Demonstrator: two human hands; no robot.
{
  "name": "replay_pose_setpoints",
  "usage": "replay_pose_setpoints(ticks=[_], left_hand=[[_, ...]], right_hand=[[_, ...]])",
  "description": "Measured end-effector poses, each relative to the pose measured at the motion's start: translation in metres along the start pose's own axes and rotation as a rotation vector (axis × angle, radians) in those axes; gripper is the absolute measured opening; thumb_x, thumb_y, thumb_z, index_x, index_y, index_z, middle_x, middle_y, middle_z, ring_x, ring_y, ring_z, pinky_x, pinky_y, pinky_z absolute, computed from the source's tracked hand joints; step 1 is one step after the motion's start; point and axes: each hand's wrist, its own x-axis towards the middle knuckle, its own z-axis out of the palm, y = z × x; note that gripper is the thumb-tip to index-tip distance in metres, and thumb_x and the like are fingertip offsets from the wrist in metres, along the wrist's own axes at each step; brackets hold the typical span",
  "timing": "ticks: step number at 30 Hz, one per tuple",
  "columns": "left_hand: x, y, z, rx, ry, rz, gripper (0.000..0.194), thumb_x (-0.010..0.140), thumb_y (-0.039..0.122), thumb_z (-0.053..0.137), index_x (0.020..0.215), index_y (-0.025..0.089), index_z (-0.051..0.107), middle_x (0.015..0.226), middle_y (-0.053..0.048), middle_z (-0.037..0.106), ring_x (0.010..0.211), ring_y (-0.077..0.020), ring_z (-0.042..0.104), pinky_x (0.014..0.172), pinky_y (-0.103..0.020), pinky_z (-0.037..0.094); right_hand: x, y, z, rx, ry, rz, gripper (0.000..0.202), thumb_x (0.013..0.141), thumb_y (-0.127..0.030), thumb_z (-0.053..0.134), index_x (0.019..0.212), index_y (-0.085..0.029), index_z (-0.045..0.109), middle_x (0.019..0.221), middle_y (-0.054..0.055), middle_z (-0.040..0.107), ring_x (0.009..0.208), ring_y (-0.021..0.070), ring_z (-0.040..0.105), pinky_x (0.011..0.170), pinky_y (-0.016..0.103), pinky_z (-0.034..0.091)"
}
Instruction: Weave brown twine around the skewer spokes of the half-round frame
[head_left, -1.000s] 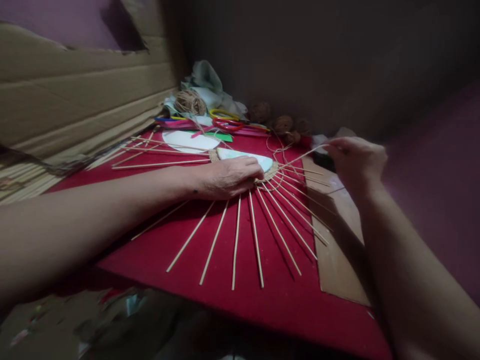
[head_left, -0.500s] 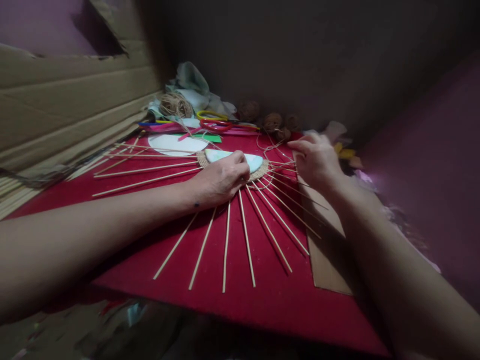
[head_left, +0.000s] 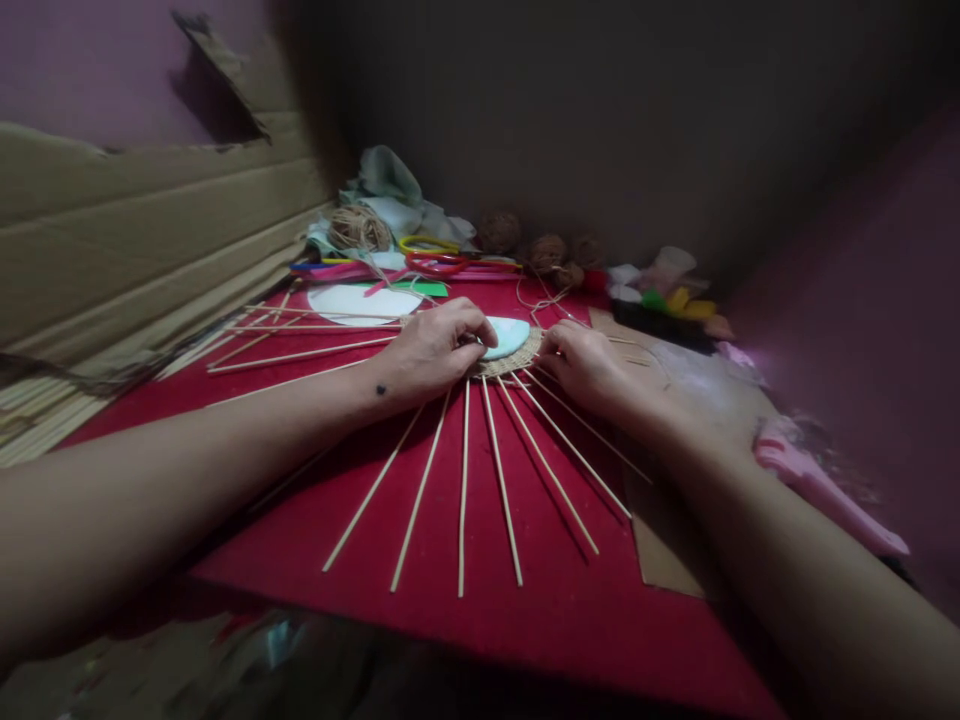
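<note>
A half-round woven piece [head_left: 525, 352] with a pale blue-green panel [head_left: 510, 337] lies on the red tabletop, and several thin sticks [head_left: 490, 450] fan out from its edge. My left hand [head_left: 442, 345] rests over its left part, thumb and index finger curled at the panel; those fingers hide what they hold, if anything. At the woven rim's right end is my right hand [head_left: 581, 360], fingers pinched together on something too small to make out. Thin twine [head_left: 551, 300] loops on the cloth just behind the right hand.
Behind lie a twine ball [head_left: 360, 228], red-handled scissors [head_left: 435, 264], brown yarn balls [head_left: 547, 250] and a white oval [head_left: 360, 304]. Cardboard [head_left: 660, 560] lies under my right arm, a pink glue gun [head_left: 817, 480] further right. A cardboard wall [head_left: 150, 220] stands left.
My right hand has come down and left from above the cardboard to the woven rim. My left hand stays on the piece, its thumb and index finger now more visible. The view has shifted slightly.
</note>
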Motion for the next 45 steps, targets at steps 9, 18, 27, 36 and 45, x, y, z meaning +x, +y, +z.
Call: replay_pose_setpoints(ticks=[9,18,27,36,45], left_hand=[[-0.004,-0.006,0.007,0.094,-0.030,0.214,0.021,0.080,0.014,0.050,0.093,0.016,0.066,0.091,-0.004,0.058,0.081,-0.0137,0.056,0.076,-0.028,0.045],[-0.008,-0.007,0.011,0.200,-0.101,0.383,0.022,0.090,0.023,0.048,0.103,0.016,0.064,0.097,-0.008,0.056,0.082,-0.0153,0.056,0.072,-0.028,0.046],[-0.011,-0.006,0.011,0.254,-0.088,0.412,0.023,0.091,0.021,0.047,0.109,0.017,0.062,0.104,-0.009,0.057,0.085,-0.0157,0.056,0.074,-0.028,0.045],[-0.008,-0.007,0.012,0.314,-0.118,0.490,0.029,0.093,0.025,0.042,0.104,0.020,0.068,0.096,-0.009,0.059,0.083,-0.0171,0.055,0.074,-0.031,0.045],[-0.010,-0.011,0.015,0.322,-0.140,0.544,0.036,0.096,0.027,0.037,0.097,0.024,0.072,0.096,-0.008,0.061,0.081,-0.0170,0.054,0.069,-0.032,0.043]], right_hand=[[-0.001,0.002,-0.005,0.167,-0.081,-0.010,0.011,0.080,-0.017,0.063,0.070,-0.017,0.059,0.074,0.000,0.058,0.066,0.0113,0.050,0.063,0.023,0.037],[0.001,-0.003,-0.005,0.008,-0.019,0.052,0.011,0.079,-0.015,0.059,0.068,-0.017,0.059,0.076,0.003,0.059,0.070,0.0129,0.049,0.062,0.024,0.033],[-0.032,-0.032,-0.057,-0.191,-0.018,0.019,0.018,0.082,-0.015,0.053,0.067,-0.017,0.062,0.067,0.004,0.057,0.063,0.0131,0.046,0.058,0.026,0.029],[-0.084,-0.016,-0.044,-0.144,0.126,-0.007,0.016,0.082,-0.020,0.054,0.073,-0.020,0.067,0.057,0.000,0.058,0.052,0.0102,0.045,0.054,0.024,0.030],[-0.063,-0.018,-0.038,-0.027,0.158,0.206,0.017,0.080,-0.014,0.051,0.074,-0.017,0.067,0.065,0.002,0.062,0.058,0.0113,0.048,0.058,0.024,0.032]])
